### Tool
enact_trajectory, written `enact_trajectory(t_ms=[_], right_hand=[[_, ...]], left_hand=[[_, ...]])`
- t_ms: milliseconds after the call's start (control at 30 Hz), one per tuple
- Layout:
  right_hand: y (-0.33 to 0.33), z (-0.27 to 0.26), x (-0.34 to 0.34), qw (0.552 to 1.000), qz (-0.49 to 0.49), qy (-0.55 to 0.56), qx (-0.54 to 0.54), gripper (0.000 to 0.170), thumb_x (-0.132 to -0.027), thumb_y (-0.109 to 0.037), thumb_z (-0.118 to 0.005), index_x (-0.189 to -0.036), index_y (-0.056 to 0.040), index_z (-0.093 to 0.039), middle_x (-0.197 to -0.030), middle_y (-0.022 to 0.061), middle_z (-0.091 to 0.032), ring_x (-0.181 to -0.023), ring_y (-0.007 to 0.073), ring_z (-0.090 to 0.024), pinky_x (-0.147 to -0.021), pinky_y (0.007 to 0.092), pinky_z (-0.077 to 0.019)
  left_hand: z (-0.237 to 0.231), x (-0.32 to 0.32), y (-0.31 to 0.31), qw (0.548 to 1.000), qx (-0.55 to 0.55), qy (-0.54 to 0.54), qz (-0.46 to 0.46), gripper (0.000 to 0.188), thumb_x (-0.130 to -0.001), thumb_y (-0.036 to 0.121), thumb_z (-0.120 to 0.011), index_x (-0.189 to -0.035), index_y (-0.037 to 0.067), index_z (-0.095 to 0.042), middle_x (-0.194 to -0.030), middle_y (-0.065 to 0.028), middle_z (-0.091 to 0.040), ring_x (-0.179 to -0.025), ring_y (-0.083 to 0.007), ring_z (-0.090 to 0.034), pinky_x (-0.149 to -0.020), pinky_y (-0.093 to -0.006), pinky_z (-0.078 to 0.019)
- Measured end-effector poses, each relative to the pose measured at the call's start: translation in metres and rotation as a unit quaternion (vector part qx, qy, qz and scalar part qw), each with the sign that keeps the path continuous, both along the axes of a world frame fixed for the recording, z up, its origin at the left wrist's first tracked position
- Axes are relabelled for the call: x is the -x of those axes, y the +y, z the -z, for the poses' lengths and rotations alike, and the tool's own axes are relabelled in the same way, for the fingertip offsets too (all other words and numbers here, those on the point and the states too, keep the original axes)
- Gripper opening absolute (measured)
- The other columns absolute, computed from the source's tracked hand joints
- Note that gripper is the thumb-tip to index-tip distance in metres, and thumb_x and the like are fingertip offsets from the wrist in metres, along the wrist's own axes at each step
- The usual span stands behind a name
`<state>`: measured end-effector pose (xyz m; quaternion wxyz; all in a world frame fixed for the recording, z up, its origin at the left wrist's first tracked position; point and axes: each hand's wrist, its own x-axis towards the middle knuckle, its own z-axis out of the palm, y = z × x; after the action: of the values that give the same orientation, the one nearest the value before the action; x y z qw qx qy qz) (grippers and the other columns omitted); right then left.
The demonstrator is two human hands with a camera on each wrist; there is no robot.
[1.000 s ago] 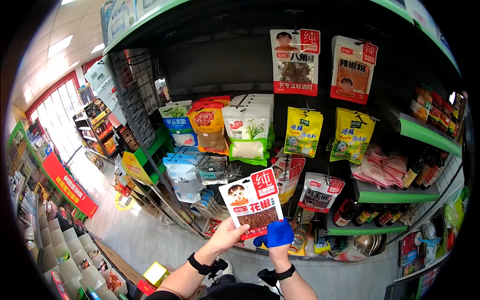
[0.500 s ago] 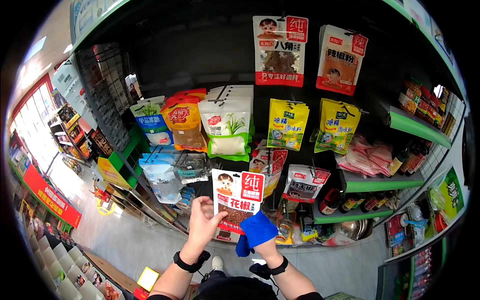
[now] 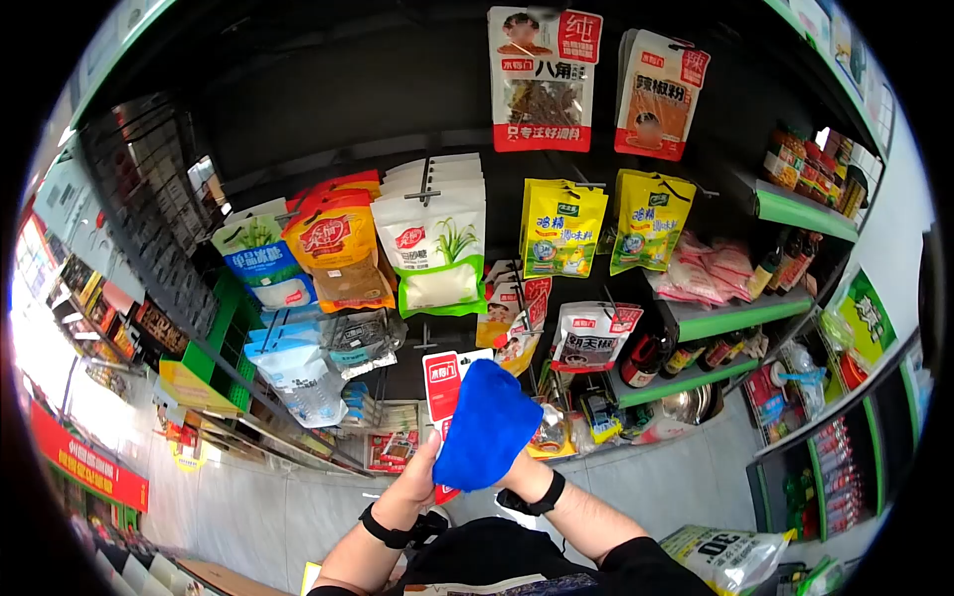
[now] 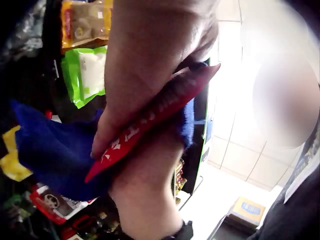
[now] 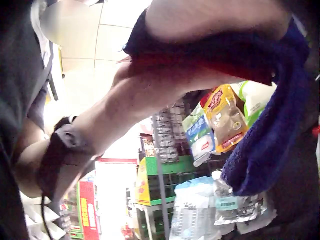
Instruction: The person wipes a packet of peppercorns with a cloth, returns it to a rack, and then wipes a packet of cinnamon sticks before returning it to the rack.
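Note:
In the head view my left hand (image 3: 417,477) grips the edge of a red and white packet of Sichuan peppercorns (image 3: 443,382), its thumb on the front. A blue cloth (image 3: 487,427) lies over most of the packet's front. My right hand (image 3: 519,479) holds the cloth against the packet, its fingers mostly hidden under the fabric. Edge-on in the left wrist view, the red packet (image 4: 155,112) sits between the left hand (image 4: 142,65) and the other forearm. Cloth (image 5: 270,145) hangs below the right hand (image 5: 215,20) in the right wrist view.
Ahead stands a dark display rack with hanging packets: sugar bags (image 3: 437,248), yellow seasoning packets (image 3: 564,228), a star anise packet (image 3: 545,84) and chili powder (image 3: 661,94). Bottles stand on green-edged shelves (image 3: 696,382) at the right. A large bag (image 3: 725,556) is low at the right.
The blue cloth has moved from the packet's lower right corner up and left across its front. The left hand still holds the packet by its side. The head view has shifted.

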<state>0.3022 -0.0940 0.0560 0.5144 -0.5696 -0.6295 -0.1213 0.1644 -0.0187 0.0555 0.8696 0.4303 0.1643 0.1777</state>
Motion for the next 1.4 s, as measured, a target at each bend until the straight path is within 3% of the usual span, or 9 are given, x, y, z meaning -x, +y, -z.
enact_trajectory(t_ms=[333, 467, 667, 700, 833, 1033, 1133, 1233, 1400], right_hand=[[0.051, -0.005, 0.048, 0.989, 0.053, 0.031, 0.138, 0.084, -0.078, -0.03, -0.066, -0.138, 0.0103, -0.023, -0.136, 0.0321, -0.033, -0.128, 0.0473, -0.033, -0.108, 0.0531, -0.0261], [0.066, 0.011, 0.064, 0.992, 0.013, -0.028, 0.119, 0.072, -0.079, -0.032, -0.065, -0.132, 0.0084, -0.038, -0.135, 0.0305, -0.038, -0.127, 0.0485, -0.035, -0.109, 0.0544, -0.0243], [0.085, -0.013, 0.066, 0.997, 0.046, 0.038, 0.042, 0.065, -0.081, -0.029, -0.067, -0.133, -0.0001, -0.042, -0.136, 0.0203, -0.042, -0.129, 0.0386, -0.037, -0.109, 0.0475, -0.0266], [0.087, -0.018, 0.067, 0.997, 0.045, 0.059, 0.03, 0.066, -0.082, -0.029, -0.066, -0.135, -0.0006, -0.039, -0.139, 0.0189, -0.038, -0.131, 0.036, -0.035, -0.11, 0.0461, -0.0253], [0.09, -0.016, 0.096, 0.922, -0.048, 0.384, 0.011, 0.068, -0.088, -0.018, -0.061, -0.144, 0.0005, -0.027, -0.145, 0.0208, -0.034, -0.136, 0.0349, -0.032, -0.112, 0.0425, -0.0235], [0.078, -0.05, 0.081, 0.986, 0.029, 0.155, 0.051, 0.036, -0.087, -0.014, -0.063, -0.121, -0.0015, -0.058, -0.113, 0.0222, -0.061, -0.101, 0.0331, -0.063, -0.082, 0.0385, -0.0509], [0.065, -0.062, 0.059, 0.971, 0.209, 0.093, 0.075, 0.018, -0.08, -0.017, -0.067, -0.093, -0.0053, -0.07, -0.073, 0.0149, -0.067, -0.063, 0.0334, -0.066, -0.054, 0.0384, -0.0506], [0.056, -0.087, 0.032, 0.973, 0.193, 0.122, 0.02, 0.022, -0.083, -0.025, -0.067, -0.089, -0.0038, -0.069, -0.07, 0.0153, -0.066, -0.059, 0.0332, -0.063, -0.051, 0.0387, -0.0471], [0.048, -0.107, -0.016, 0.967, 0.252, -0.025, -0.028, 0.032, -0.084, -0.034, -0.067, -0.076, -0.0031, -0.065, -0.061, 0.0142, -0.06, -0.052, 0.0333, -0.058, -0.048, 0.0384, -0.043]], left_hand=[[-0.023, 0.011, 0.075, 0.985, 0.018, -0.169, 0.007, 0.083, -0.089, 0.059, -0.047, -0.144, 0.001, -0.026, -0.143, -0.0224, -0.038, -0.129, -0.034, -0.043, -0.108, -0.0457, -0.0346], [-0.003, 0.019, 0.098, 0.994, -0.005, -0.09, 0.064, 0.085, -0.089, 0.062, -0.045, -0.144, 0.0, -0.025, -0.144, -0.0194, -0.038, -0.13, -0.0294, -0.042, -0.109, -0.0431, -0.0337], [0.0, 0.027, 0.12, 0.946, -0.228, -0.124, 0.192, 0.089, -0.091, 0.067, -0.032, -0.145, -0.002, -0.022, -0.143, -0.017, -0.039, -0.132, -0.0281, -0.039, -0.11, -0.0392, -0.0294], [-0.003, 0.026, 0.122, 0.917, -0.309, -0.155, 0.2, 0.087, -0.094, 0.064, -0.026, -0.147, -0.004, -0.015, -0.153, -0.0203, -0.018, -0.142, -0.0317, -0.018, -0.114, -0.0403, -0.0144], [-0.036, 0.009, 0.127, 0.846, -0.495, -0.191, 0.056, 0.082, -0.094, 0.062, -0.028, -0.15, 0.003, -0.012, -0.154, -0.0274, 0.006, -0.143, -0.042, -0.006, -0.114, -0.0457, -0.01], [-0.062, 0.005, 0.138, 0.727, -0.67, -0.083, -0.126, 0.055, -0.097, 0.044, -0.04, -0.143, 0.013, -0.039, -0.151, -0.032, -0.003, -0.137, -0.0483, -0.019, -0.111, -0.0496, -0.0198], [-0.08, 0.006, 0.139, 0.759, -0.609, -0.122, -0.194, 0.06, -0.093, 0.016, -0.054, -0.147, 0.007, -0.029, -0.148, -0.0288, -0.015, -0.136, -0.0427, -0.023, -0.11, -0.0468, -0.0236], [-0.104, 0.004, 0.124, 0.935, -0.295, -0.159, -0.112, 0.069, -0.086, 0.001, -0.061, -0.142, -0.006, -0.022, -0.137, -0.0217, -0.039, -0.125, -0.0266, -0.045, -0.103, -0.0374, -0.0372], [-0.135, -0.002, 0.122, 0.929, -0.366, -0.053, 0.024, 0.045, -0.082, 0.007, -0.071, -0.121, -0.004, -0.052, -0.114, -0.0102, -0.062, -0.103, -0.014, -0.058, -0.092, -0.0308, -0.0451]])
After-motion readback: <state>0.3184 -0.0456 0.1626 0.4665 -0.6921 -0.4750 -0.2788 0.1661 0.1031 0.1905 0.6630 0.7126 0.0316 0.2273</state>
